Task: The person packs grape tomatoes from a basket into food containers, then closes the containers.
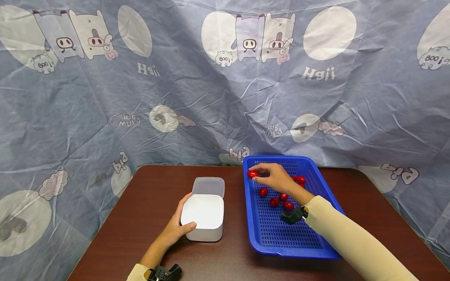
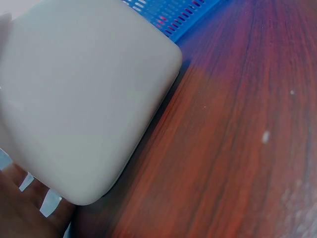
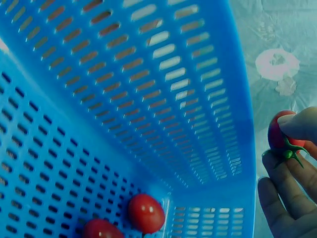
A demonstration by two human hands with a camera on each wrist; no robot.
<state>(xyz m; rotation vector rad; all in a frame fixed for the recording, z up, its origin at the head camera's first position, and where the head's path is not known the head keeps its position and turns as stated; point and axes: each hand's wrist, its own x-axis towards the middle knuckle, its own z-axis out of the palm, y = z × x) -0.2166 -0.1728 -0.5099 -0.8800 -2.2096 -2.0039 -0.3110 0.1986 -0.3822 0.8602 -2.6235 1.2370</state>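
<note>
Right hand [image 1: 272, 178] pinches a glossy, rounded red tomato [image 1: 252, 174], green-stemmed, by the left rim of the slotted blue plastic basket [image 1: 299, 253]; more tomatoes [image 1: 274, 201] lie inside. Left hand [image 1: 174, 223] grips the white box [image 1: 204, 235], square with rounded corners, on the wood-grained table [image 1: 154, 195].

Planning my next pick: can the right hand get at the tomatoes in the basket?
Probably yes: the blue basket is open-topped, and several tomatoes lie uncovered near the right hand. But it pinches another tomato and would likely need to release that first.
</note>
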